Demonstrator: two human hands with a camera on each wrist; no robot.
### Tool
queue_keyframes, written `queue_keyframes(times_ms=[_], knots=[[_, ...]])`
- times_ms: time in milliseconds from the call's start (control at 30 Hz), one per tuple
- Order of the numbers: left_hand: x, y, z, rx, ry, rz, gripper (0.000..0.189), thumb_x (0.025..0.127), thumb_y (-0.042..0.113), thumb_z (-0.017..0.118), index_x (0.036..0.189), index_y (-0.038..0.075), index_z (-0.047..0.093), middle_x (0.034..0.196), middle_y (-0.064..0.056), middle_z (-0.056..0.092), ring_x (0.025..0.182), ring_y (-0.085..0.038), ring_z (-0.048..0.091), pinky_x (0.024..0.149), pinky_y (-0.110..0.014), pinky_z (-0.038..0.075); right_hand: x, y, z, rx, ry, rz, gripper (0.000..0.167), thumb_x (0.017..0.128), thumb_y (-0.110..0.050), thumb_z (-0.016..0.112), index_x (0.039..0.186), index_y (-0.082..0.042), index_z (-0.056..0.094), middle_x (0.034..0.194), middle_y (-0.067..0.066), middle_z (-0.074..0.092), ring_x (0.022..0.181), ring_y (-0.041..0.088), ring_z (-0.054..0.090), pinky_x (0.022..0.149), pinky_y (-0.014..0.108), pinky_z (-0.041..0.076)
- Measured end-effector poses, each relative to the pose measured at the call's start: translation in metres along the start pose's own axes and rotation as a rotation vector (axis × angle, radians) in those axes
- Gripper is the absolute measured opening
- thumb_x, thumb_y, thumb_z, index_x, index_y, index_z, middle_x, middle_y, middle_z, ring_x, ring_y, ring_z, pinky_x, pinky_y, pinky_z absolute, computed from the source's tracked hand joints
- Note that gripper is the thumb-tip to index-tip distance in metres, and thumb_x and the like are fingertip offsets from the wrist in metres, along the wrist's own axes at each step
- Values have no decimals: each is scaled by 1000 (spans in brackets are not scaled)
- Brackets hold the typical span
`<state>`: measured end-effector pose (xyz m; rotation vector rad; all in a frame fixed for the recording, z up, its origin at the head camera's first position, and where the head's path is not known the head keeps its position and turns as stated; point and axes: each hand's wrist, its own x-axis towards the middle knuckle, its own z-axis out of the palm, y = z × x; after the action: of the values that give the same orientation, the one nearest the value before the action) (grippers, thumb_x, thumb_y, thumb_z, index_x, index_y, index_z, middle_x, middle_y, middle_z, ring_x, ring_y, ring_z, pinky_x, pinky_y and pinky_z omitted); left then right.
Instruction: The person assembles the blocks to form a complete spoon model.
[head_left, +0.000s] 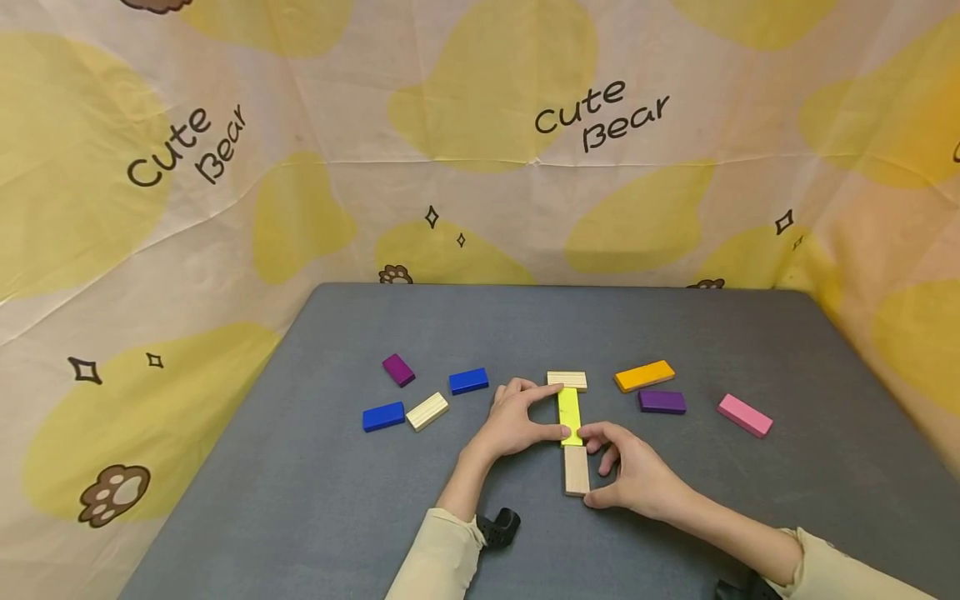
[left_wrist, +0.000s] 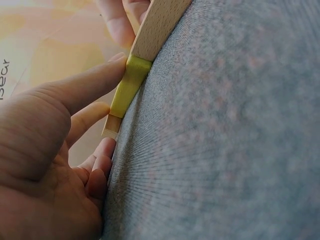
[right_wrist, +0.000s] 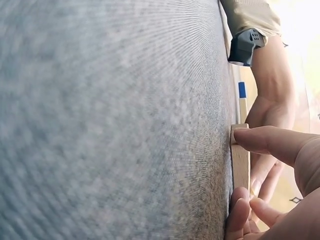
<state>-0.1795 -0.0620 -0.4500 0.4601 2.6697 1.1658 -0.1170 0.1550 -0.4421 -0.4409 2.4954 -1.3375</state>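
Note:
A yellow-green wooden block (head_left: pixel 570 410) lies lengthwise between a plain block (head_left: pixel 566 380) set crosswise at its far end and another plain wooden block (head_left: pixel 577 472) in line at its near end. My left hand (head_left: pixel 516 422) holds the yellow-green block from the left, thumb by its near end and index finger by its far end. From the right, my right hand (head_left: pixel 633 472) grips the near plain block, thumb at its near corner. The right index fingertip reaches the joint with the yellow-green block. In the right wrist view, the thumb presses the plain block's end (right_wrist: pixel 241 167).
Left on the grey table (head_left: pixel 300 500) lie a purple block (head_left: pixel 398 370), two blue blocks (head_left: pixel 468 381) and a plain block (head_left: pixel 427 412). To the right are orange (head_left: pixel 645 376), dark purple (head_left: pixel 662 402) and pink (head_left: pixel 745 415) blocks. A patterned cloth (head_left: pixel 480 192) hangs behind.

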Motion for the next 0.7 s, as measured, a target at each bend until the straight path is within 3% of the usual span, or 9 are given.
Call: queue_keyframes(times_ms=[700], knots=[[0,-2,0,-2,3,0,67,79,44,82,139,31,58,113,4,44,98,-18,36,84,-39,36,1,1,1,7,-12,-13,68,63,-9,93,122,-9,60,106,5,53,83,23,53,57,27,45]])
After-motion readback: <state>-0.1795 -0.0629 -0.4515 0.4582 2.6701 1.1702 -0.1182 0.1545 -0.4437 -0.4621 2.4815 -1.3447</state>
